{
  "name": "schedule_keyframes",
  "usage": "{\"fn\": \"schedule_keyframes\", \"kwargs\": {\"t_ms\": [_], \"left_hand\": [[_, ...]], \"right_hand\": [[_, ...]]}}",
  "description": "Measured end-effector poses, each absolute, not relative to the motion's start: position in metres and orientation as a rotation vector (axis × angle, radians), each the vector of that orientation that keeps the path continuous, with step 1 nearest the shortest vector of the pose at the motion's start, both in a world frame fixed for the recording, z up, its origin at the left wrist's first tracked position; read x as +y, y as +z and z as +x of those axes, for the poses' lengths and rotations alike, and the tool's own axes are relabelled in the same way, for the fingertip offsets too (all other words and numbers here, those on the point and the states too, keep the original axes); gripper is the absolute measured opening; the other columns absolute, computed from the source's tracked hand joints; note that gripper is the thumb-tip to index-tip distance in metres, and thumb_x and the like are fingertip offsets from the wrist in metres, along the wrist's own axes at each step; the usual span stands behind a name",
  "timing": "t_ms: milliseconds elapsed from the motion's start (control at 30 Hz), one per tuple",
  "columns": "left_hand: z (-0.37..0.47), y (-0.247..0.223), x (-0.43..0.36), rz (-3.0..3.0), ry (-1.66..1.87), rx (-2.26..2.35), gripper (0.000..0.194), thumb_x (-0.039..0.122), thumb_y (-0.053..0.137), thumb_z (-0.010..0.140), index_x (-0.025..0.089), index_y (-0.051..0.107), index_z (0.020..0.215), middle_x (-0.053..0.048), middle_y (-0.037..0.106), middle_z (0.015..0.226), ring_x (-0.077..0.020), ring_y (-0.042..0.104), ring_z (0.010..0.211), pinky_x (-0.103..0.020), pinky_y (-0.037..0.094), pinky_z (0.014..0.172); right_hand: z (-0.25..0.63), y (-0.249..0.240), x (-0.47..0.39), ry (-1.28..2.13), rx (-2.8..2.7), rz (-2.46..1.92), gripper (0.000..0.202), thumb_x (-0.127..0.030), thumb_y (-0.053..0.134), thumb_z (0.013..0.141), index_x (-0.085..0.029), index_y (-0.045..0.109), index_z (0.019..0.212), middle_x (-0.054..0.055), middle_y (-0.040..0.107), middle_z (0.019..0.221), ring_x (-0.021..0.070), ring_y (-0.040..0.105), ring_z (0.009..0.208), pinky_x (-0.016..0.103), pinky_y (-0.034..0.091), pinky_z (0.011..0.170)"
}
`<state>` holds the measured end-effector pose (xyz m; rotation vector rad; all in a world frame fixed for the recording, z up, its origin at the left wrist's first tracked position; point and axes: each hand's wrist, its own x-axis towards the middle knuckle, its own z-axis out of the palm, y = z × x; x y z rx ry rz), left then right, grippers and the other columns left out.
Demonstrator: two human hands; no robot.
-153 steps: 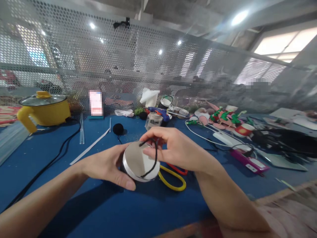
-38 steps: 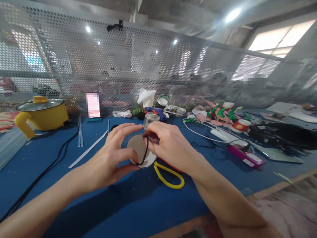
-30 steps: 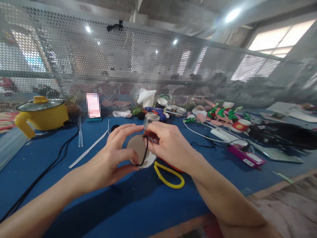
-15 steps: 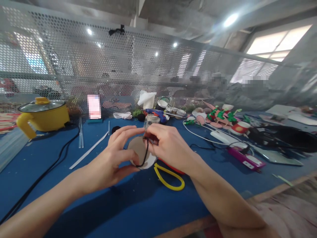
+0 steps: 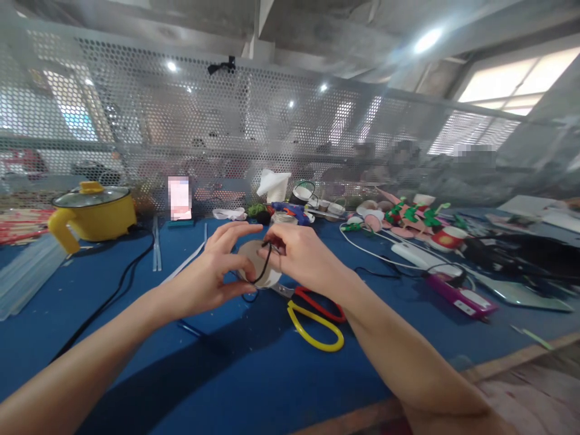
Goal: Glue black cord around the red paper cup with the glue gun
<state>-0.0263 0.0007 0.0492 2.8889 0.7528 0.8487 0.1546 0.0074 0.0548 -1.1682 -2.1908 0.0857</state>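
Observation:
Over the middle of the table, a shallow round white paper cup [image 5: 273,278] is tilted with its greyish-beige inside facing me. A black cord [image 5: 267,266] arcs across its opening. My left hand [image 5: 222,266] grips the cup's left side, with fingertips at the lower end of the cord. My right hand [image 5: 301,251] pinches the cord's upper end at the far rim; its exact grip is partly hidden by the fingers. Below the right hand lie scissors [image 5: 317,326] with one yellow and one red handle loop, their blades partly under the cup.
A yellow electric pot [image 5: 102,214] stands at the left, its black cable crossing the table. A lit phone [image 5: 180,199], a blue glue gun [image 5: 290,211] and small white buckets are at the back. On the right lie a purple power strip [image 5: 460,296] and pink-green crafts [image 5: 410,214].
The view has shifted slightly, and the scissors' red loop and blade base show more. Both hands keep hold, and the cup's tilt has changed a little.

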Motion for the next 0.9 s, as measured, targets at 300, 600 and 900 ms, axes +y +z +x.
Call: {"fn": "schedule_keyframes", "kwargs": {"t_ms": [300, 600, 900], "left_hand": [[-0.0263, 0.0464, -0.0034, 2.863, 0.845, 0.813, 0.005, 0.02, 0.059, 0.072, 0.017, 0.056, 0.069, -0.01, 0.034, 0.131, -0.0272, 0.026, 0.121, -0.047, 0.027, 0.097], [-0.0254, 0.0439, -0.0048, 2.884, 0.867, 0.796, 0.007, 0.019, 0.057, 0.074, 0.016, 0.058, 0.068, -0.012, 0.037, 0.127, -0.0273, 0.028, 0.12, -0.048, 0.027, 0.097], [-0.0258, 0.043, -0.0041, 2.88, 0.905, 0.772, 0.007, 0.018, 0.06, 0.072, 0.016, 0.059, 0.066, -0.011, 0.039, 0.127, -0.0281, 0.028, 0.12, -0.047, 0.027, 0.097]], "right_hand": [[0.1533, 0.0513, 0.013, 0.055, -2.2, -1.143, 0.003, -0.01, 0.054, 0.071, -0.012, 0.055, 0.068, -0.001, 0.048, 0.06, 0.0092, 0.041, 0.055, 0.022, 0.032, 0.053], [0.1537, 0.0494, 0.0138, 0.063, -2.196, -1.118, 0.005, -0.01, 0.053, 0.071, -0.013, 0.054, 0.066, -0.001, 0.047, 0.059, 0.0087, 0.04, 0.054, 0.021, 0.032, 0.053], [0.1535, 0.0504, 0.0122, 0.039, -2.2, -1.081, 0.007, -0.01, 0.053, 0.07, -0.013, 0.053, 0.064, -0.001, 0.049, 0.06, 0.0089, 0.042, 0.056, 0.021, 0.032, 0.053]]}}
